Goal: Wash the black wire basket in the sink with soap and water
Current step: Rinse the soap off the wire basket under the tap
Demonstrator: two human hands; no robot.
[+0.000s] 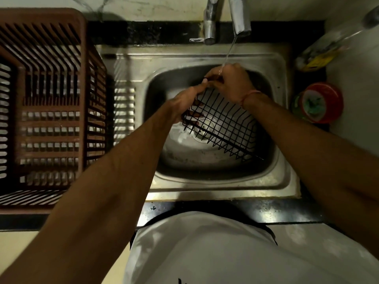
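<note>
No readable writing anywhere; the yellow label on the far-right bottle is blurred. Nearest: white shirt [201,249] and black counter edge [235,210], both forearms reaching out over the steel sink [223,187]. Black wire basket [223,124] is held tilted inside the basin over the drain [202,129], far end up, near-right edge low. Left hand [185,103] grips the basket's left side, fingers curled through the mesh, thumb up on the top rim. Right hand [231,84], pink band on the wrist, has fingers curled on the far rim just beside the left thumb; looks like a pinch, fingertips partly hidden. Thin water stream [229,52] from the tap [241,17] lands on the right hand. Brown slatted plastic crate [47,103] sits left of the sink. Right: red round tub [320,102], farther back a clear bottle [326,50].
</note>
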